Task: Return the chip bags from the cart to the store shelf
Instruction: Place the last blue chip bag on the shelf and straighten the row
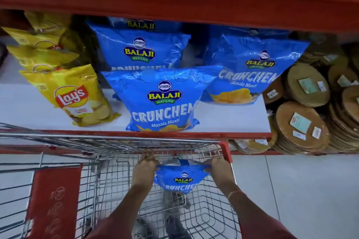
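Both hands, left [144, 163] and right [217, 165], pinch the top corners of 1 blue Balaji Crunchex bag [181, 179] inside the wire cart [204, 217]. 3 matching bags [161, 101] stand on the shelf [223, 120] above.

Head view, single wide-angle: worn high, facing forward and steeply down. Near field, wire shopping cart [147, 209] directly below; mid field, red-edged store shelf [174, 134] close ahead at about arm's reach. Strong barrel distortion at edges.

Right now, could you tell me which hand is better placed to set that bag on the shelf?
Right, marginally. Both hands hold the blue bag, but the right hand is nearer the bare shelf space.
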Tool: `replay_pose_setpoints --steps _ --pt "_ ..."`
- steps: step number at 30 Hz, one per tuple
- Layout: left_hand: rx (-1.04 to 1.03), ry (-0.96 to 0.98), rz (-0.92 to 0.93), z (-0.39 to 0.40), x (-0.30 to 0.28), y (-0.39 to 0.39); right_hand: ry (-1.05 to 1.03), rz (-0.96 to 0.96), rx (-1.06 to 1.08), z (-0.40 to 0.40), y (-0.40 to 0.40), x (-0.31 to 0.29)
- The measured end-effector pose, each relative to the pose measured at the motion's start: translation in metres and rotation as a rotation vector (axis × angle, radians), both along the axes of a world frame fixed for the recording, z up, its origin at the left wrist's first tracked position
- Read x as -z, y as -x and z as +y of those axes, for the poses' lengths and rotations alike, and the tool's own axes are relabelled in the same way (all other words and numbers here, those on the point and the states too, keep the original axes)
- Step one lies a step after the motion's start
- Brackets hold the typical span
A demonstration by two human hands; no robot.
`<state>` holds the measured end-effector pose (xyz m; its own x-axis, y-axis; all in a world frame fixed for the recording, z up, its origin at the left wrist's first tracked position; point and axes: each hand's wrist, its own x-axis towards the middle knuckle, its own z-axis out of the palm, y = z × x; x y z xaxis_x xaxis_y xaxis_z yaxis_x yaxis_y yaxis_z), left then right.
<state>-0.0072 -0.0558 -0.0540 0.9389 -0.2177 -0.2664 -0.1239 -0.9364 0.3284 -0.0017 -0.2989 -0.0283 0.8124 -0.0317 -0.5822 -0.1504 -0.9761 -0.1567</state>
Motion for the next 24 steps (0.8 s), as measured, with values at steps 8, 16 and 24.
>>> replay_pose_setpoints --steps 8,16,24 --pt "-0.029 0.175 -0.061 0.016 -0.053 0.029 0.075 -0.186 -0.101 0.003 0.034 -0.055" --pt "-0.133 0.588 -0.383 0.021 -0.151 0.016 -0.19 -0.571 0.214 -0.005 0.038 -0.166" --pt "-0.007 0.692 -0.64 -0.014 -0.258 -0.019 -0.274 -1.126 0.176 -0.038 0.008 -0.271"
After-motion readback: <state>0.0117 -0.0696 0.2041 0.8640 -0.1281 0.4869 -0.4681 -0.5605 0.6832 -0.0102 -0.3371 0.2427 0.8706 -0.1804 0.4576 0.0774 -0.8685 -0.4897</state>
